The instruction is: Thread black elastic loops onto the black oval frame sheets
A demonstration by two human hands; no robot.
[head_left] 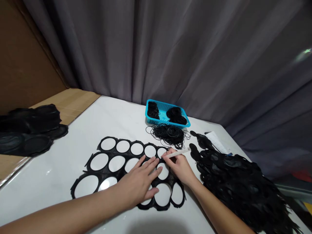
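A black rubber sheet with several round holes punched out lies flat on the white table. My left hand rests on it palm down, fingers spread, pressing the sheet near its right end. My right hand is closed around a thin white stick-like tool, its tip touching the sheet's upper right edge beside my left fingertips.
A blue plastic basket with black rings stands at the back. A loose heap of thin black rings lies in front of it. A big pile of black rubber scraps fills the right side. More black sheets lie at the left on cardboard.
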